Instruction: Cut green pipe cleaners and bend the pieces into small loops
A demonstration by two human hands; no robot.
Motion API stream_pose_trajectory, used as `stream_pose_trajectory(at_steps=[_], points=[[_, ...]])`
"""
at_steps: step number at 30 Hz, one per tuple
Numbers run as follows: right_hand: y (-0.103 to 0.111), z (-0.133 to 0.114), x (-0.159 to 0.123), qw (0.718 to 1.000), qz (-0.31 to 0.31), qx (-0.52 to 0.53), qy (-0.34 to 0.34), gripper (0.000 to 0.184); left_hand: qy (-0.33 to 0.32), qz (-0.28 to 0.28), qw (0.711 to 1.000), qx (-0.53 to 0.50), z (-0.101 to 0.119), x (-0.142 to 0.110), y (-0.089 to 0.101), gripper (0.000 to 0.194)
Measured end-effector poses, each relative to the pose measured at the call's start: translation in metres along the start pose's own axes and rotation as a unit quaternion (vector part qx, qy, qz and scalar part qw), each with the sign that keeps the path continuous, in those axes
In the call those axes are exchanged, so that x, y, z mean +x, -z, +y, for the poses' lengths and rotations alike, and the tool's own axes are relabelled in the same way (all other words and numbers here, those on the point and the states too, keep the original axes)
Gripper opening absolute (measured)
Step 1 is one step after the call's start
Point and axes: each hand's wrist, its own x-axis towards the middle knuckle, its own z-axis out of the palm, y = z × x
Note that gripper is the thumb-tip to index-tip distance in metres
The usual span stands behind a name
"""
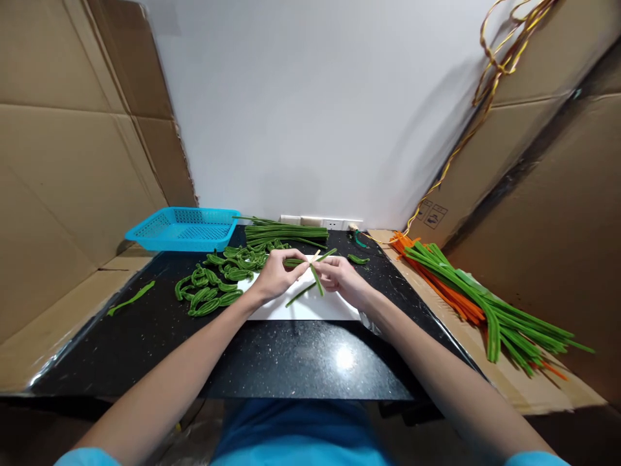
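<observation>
Over a white sheet (303, 312), my left hand (277, 274) and my right hand (345, 279) meet, thumbs and fingers pinched around green pipe cleaners (316, 278) that cross between them. A pale thin strip, perhaps a wooden stick (316, 254), shows behind the fingertips. One green stem slants down across the sheet below the hands; whether it is held is unclear. Left of the sheet lies a pile of bent, looped green pipe cleaners (208, 292). Straight green pipe cleaners (286, 233) are bundled behind my hands.
A blue plastic basket (182, 244) stands at the back left. Green pipe cleaners (466, 291) and orange ones (453, 299) lie on cardboard at the right. Cardboard walls flank the black table (301, 362). A twisted yellow cord (451, 155) runs down to a socket strip (334, 224).
</observation>
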Motion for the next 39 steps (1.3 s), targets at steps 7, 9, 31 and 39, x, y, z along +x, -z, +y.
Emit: stream_pose_trajectory(at_steps=[7, 9, 31, 39], points=[[0.0, 0.013, -0.007, 0.824, 0.17, -0.452, 0.298, 0.025, 0.128, 0.026, 0.972, -0.193, -0.008, 0.005, -0.006, 0.026], [0.0, 0.014, -0.008, 0.803, 0.161, -0.473, 0.324, 0.025, 0.134, 0.017, 0.968, -0.21, -0.007, 0.004, -0.008, 0.027], [-0.024, -0.007, -0.008, 0.958, 0.162, -0.15, 0.184, 0.031, -0.078, 0.047, 0.992, 0.092, 0.011, -0.008, -0.007, 0.013], [-0.008, -0.015, -0.004, 0.994, -0.005, 0.103, -0.018, 0.035, -0.18, -0.045, 0.962, 0.198, 0.007, -0.01, 0.001, 0.019]])
